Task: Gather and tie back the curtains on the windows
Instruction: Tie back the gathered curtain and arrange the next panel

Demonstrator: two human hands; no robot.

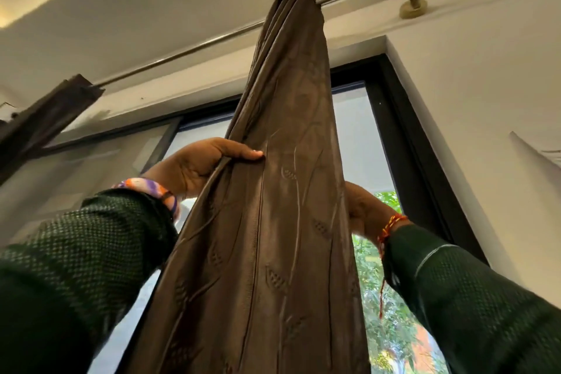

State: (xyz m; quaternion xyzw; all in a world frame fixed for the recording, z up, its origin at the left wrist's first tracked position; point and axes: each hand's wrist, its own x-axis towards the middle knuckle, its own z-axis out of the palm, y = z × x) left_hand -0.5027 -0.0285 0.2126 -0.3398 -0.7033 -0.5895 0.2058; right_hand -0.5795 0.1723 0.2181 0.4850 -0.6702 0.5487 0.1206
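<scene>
Hands (two): left hand grips one gathered curtain, right hand grip hidden.

My only view is the head camera, which I see tilted steeply upward from below and very near to the brown curtain, facing the window and the rod under the ceiling, so no second view overlaps.

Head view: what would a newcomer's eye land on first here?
The brown curtain, bunched into folds, fills the centre and hangs from the rod. The left hand grips its left edge; the right hand reaches behind its right edge. A second curtain hangs bunched at far left.
</scene>
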